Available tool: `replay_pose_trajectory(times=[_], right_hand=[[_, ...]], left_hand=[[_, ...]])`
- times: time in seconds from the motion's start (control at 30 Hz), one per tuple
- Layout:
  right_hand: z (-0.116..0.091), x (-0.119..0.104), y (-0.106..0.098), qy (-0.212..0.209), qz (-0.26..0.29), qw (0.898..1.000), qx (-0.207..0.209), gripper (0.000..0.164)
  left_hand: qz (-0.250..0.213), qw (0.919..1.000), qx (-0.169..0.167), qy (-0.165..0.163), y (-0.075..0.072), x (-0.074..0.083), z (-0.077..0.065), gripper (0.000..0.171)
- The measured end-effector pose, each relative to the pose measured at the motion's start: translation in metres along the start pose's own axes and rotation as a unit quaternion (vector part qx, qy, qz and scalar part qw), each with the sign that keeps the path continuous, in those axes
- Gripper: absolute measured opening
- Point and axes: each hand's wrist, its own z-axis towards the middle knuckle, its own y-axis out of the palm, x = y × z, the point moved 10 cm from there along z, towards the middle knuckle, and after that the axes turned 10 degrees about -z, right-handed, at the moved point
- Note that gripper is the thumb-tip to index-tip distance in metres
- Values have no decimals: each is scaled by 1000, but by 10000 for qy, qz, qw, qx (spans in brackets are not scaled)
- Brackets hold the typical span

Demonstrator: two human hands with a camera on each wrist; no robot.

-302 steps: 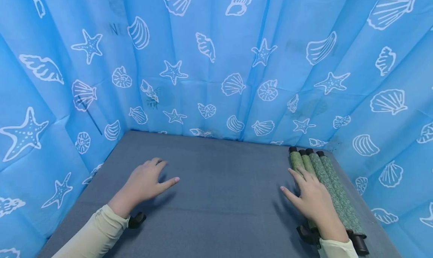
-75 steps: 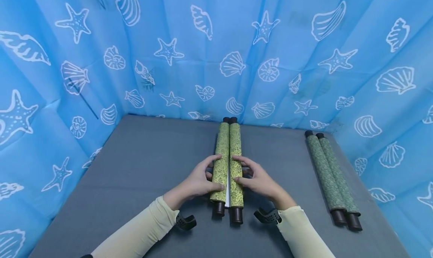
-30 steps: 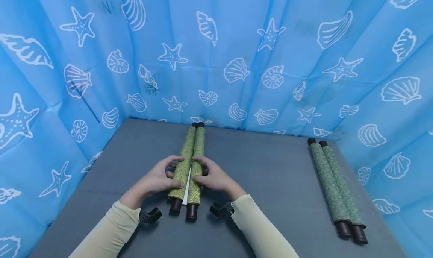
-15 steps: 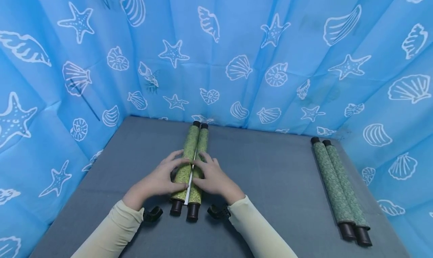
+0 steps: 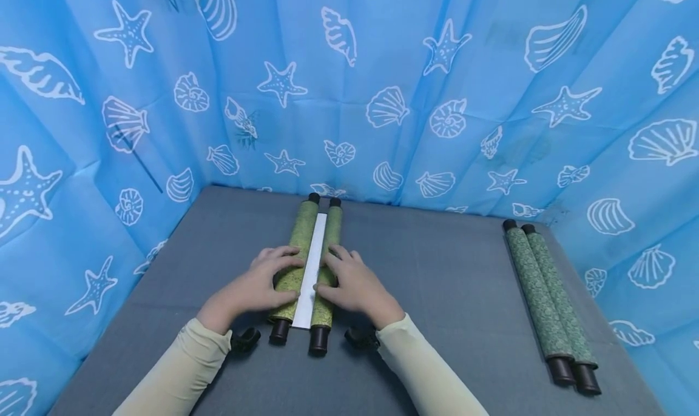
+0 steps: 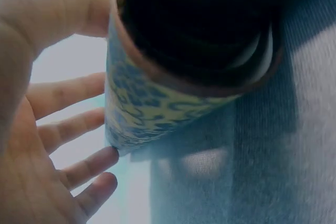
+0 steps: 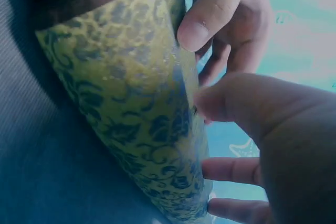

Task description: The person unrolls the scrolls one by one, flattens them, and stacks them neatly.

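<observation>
A yellow-green patterned scroll (image 5: 304, 231) with dark end knobs lies left of the table's middle. Its two rolls stand slightly apart, and a white strip (image 5: 311, 276) of its inside shows between them. My left hand (image 5: 246, 295) holds the left roll, fingers arched over it and thumb at its near part. On the right roll (image 5: 334, 225) my right hand (image 5: 360, 285) has its thumb and fingertips at the inner edge. The left wrist view shows the roll's open end with its patterned cover (image 6: 142, 95). In the right wrist view, patterned cloth (image 7: 115, 82) fills the middle.
A second scroll (image 5: 537, 295), darker green with dark knobs, lies rolled from both ends near the table's right edge. The grey table (image 5: 431, 319) meets a blue shell-print curtain (image 5: 349, 119) at the back and sides.
The yellow-green scroll came from beside the darker one to the centre, then left, held by both hands. In the last half second its rolls have moved apart, widening the white strip.
</observation>
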Motion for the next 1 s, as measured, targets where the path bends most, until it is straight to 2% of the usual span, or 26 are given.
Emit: replay_pose_trajectory(times=[0.1,0.3,0.53,0.8,1.0], right_hand=[[-3,5,-2,70,-3,9999,79,51],[-10,13,-3,-16,186,9998,26,47],[-19,24,-2,63,-15,9999,-105,43],[-24,37,-4,333,-197,9992,-97,62],[-30,41,-7,200,66,9995,228,47]], left_hand=[[70,9999,100,-49,-4,-2,0,55],[233,9993,247,-123,-9,-9,1,70],[200,9995,129,-221,-10,-17,0,58],[128,9987,95,-493,-11,-24,-2,68],[171,9982,243,-516,-15,-26,-3,72]])
